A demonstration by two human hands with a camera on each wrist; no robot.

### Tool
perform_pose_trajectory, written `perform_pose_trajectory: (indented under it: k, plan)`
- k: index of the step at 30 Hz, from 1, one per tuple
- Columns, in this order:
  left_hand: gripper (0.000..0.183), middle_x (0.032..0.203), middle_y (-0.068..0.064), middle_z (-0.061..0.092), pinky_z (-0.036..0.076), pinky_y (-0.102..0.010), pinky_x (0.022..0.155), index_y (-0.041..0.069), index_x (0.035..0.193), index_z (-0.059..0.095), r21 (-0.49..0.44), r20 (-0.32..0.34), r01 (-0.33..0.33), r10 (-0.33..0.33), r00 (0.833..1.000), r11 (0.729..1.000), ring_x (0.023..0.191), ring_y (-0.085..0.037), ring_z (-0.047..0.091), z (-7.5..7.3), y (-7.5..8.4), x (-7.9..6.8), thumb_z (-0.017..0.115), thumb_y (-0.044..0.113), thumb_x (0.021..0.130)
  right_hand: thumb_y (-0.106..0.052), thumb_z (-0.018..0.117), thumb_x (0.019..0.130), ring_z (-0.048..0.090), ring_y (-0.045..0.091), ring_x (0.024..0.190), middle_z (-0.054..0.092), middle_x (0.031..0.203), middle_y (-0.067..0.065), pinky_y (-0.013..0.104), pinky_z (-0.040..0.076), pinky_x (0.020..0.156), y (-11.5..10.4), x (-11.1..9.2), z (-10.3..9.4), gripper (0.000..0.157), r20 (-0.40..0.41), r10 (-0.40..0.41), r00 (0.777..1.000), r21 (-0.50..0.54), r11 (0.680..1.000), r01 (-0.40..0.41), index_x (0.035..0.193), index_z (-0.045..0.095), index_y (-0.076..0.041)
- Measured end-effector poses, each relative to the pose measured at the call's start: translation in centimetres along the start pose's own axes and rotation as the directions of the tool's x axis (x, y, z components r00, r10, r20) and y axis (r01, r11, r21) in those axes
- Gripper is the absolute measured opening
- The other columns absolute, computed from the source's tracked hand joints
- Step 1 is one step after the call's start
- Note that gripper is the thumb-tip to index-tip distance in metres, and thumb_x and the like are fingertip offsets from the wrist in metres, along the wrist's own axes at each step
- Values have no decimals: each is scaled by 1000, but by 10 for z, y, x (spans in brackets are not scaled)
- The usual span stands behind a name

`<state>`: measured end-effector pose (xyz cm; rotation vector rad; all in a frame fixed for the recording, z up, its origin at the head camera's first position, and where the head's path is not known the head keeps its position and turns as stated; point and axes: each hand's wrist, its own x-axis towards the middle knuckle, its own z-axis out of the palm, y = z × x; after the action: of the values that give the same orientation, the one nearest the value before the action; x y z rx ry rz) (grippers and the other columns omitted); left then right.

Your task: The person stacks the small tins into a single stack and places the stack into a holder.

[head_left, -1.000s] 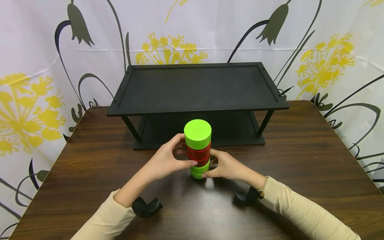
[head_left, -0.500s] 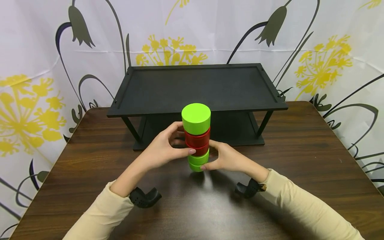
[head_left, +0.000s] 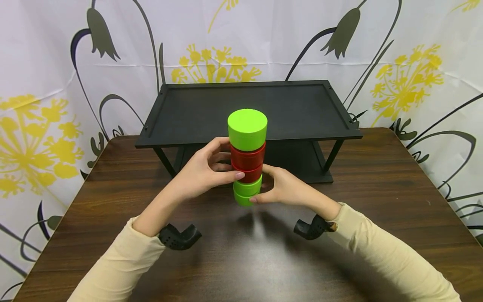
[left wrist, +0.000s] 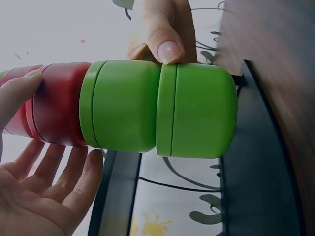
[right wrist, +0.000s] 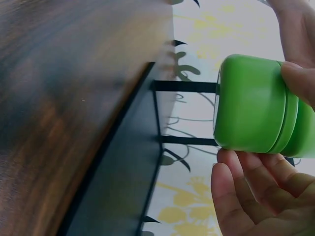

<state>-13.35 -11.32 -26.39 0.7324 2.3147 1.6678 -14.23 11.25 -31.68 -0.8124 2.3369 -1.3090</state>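
Note:
A column of several round green and red lidded jars stands upright between both hands, held above the table with its shadow below. A green jar (head_left: 247, 128) tops it, red jars (head_left: 247, 158) form the middle, and green ones are at the bottom. My left hand (head_left: 200, 170) grips the red section, thumb across the front and fingers round the far side. Lower down, my right hand (head_left: 288, 188) holds the green part, its thumb at the lid seam of the bottom jar (left wrist: 204, 113). That jar's underside end (right wrist: 231, 103) projects past my right fingers.
A black two-tier shelf (head_left: 196, 113) stands at the back of the dark wooden table (head_left: 385, 201), just beyond the jars. Its lower tier (head_left: 302, 163) is partly hidden behind the hands. A flower-patterned curtain (head_left: 279, 37) hangs behind it.
Both hands have lifted the jar column up, so its top now overlaps the shelf's upper tier in the head view. The grips look the same, and the shelf has stayed put.

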Motion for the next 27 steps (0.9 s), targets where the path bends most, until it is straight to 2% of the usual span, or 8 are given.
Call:
perform_pose_trajectory:
  k: [5,17,27]
  plan:
    - [65,134,-8,50,53,-36,98,10,138,41,-1,-5,-16,16,1000,1000,120,-27,57,-4,8,3,72,1,82,-17,78,78,62,17,110,62,122,5,31,54,96,-6,3,-5,59,-4,-12,1000,-23,1000,12,130,51,-11]
    - [63,134,-7,51,53,-36,98,13,139,41,-10,-16,-22,21,1000,1000,121,-24,56,-13,23,11,71,4,84,-19,77,80,61,19,110,62,123,5,36,52,99,-22,6,-19,60,-15,-22,1000,-48,999,22,132,50,-10]
    - [60,135,-6,50,49,-44,102,14,140,40,-24,-31,-15,14,999,1000,122,-25,52,-22,36,21,67,6,86,-15,76,81,60,20,110,62,121,7,36,53,98,-35,8,-33,56,-39,-39,998,-40,999,37,130,51,-7]
